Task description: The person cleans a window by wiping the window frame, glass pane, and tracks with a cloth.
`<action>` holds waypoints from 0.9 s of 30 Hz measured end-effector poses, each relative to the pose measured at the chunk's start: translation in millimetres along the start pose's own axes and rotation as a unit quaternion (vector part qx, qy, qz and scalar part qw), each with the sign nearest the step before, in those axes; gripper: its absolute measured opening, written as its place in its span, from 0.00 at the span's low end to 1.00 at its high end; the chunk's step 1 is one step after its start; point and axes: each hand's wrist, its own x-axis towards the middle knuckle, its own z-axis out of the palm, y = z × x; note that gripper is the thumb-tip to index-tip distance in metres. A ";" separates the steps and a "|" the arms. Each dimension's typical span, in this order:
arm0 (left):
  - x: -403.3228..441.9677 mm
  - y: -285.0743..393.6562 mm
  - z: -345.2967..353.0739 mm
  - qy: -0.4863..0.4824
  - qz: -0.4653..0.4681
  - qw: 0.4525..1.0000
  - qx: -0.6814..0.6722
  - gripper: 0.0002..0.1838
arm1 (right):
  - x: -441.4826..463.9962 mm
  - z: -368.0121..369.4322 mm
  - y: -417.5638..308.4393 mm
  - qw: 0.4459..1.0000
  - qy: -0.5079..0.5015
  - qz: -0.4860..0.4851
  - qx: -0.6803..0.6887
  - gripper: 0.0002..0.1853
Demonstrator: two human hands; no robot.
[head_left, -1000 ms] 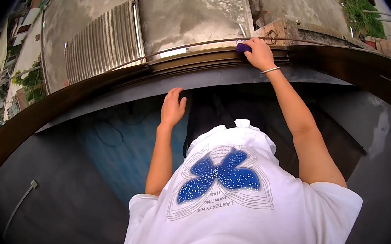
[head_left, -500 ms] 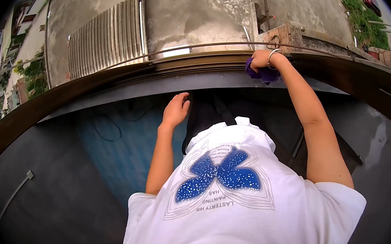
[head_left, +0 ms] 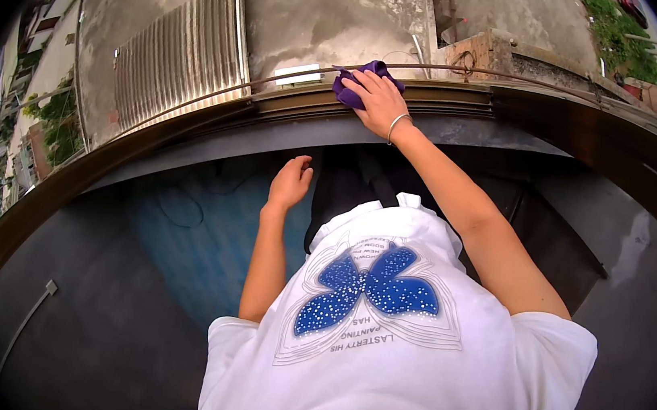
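Observation:
My right hand [head_left: 379, 104], with a bracelet at the wrist, presses a purple cloth [head_left: 344, 92] onto the brown metal window track [head_left: 446, 101]. Its fingers lie over the bunched cloth, which reaches the outer edge of the track. My left hand [head_left: 290, 184] hangs just inside the dark sill [head_left: 271, 138], thumb apart from the slightly bent fingers, and holds nothing. Its fingertips are close to the sill's inner edge; whether they touch it I cannot tell.
A thin rod [head_left: 294, 76] runs along the outside of the window. Beyond it, far below, are a corrugated sheet [head_left: 187, 55] and concrete ground [head_left: 310, 9]. A blue panel [head_left: 202, 247] is under the sill on the left.
My right hand has moved left along the window frame with the purple cloth and now lies flatter over it. My left hand has barely shifted.

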 end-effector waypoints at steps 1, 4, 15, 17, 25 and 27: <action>-0.7 1.7 -1.1 -0.002 -0.003 1.000 0.003 0.17 | -1.5 7.9 -2.5 0.998 -0.040 -0.004 -0.044 0.36; 4.0 10.0 -4.5 0.002 0.013 1.000 0.007 0.17 | -1.7 -5.2 25.7 0.999 -0.040 0.013 -0.013 0.30; -8.4 -8.2 15.6 0.011 -0.041 0.998 -0.047 0.17 | -18.6 -36.1 100.4 0.976 -0.068 0.166 -0.126 0.16; -14.8 -9.6 18.5 0.006 -0.052 0.997 -0.053 0.17 | 2.6 -12.5 70.8 0.991 -0.054 0.106 -0.057 0.16; -34.4 -4.1 22.7 0.019 -0.077 0.994 -0.070 0.17 | 99.8 54.3 -64.3 0.956 -0.175 0.047 0.231 0.40; -40.2 -3.8 22.7 0.020 -0.093 0.992 -0.085 0.17 | 117.8 80.0 -81.9 0.935 -0.158 0.073 0.309 0.42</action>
